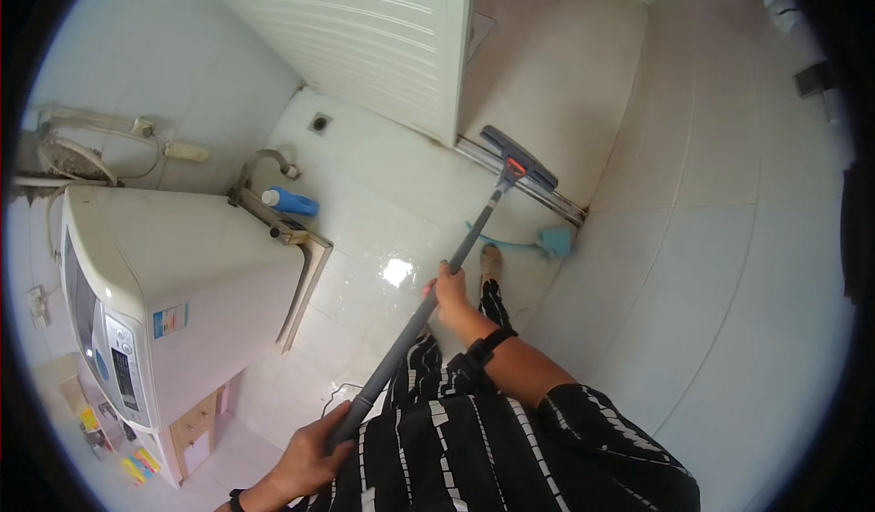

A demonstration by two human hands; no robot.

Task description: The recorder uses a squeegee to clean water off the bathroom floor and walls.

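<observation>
A long grey mop [392, 352] runs diagonally from my body towards the doorway. Its wide dark head [519, 158], with an orange detail at the joint, lies across the metal door track. My right hand [449, 291] is wrapped round the middle of the pole. Lower down, near its end, my left hand [314, 448] grips the same pole. A thin wire loop [337, 395] shows beside the pole just above my left hand. Right of the head, a teal long-handled brush [553, 241] lies on the floor by the wall.
At left stands a white washing machine [200, 284]. A blue bottle [293, 203] lies near its stand, and a floor drain [319, 124] sits in the corner. The white ribbed door [365, 20] borders the doorway. Wet, shiny tiles [365, 229] lie around my feet; a tiled wall [711, 266] rises at right.
</observation>
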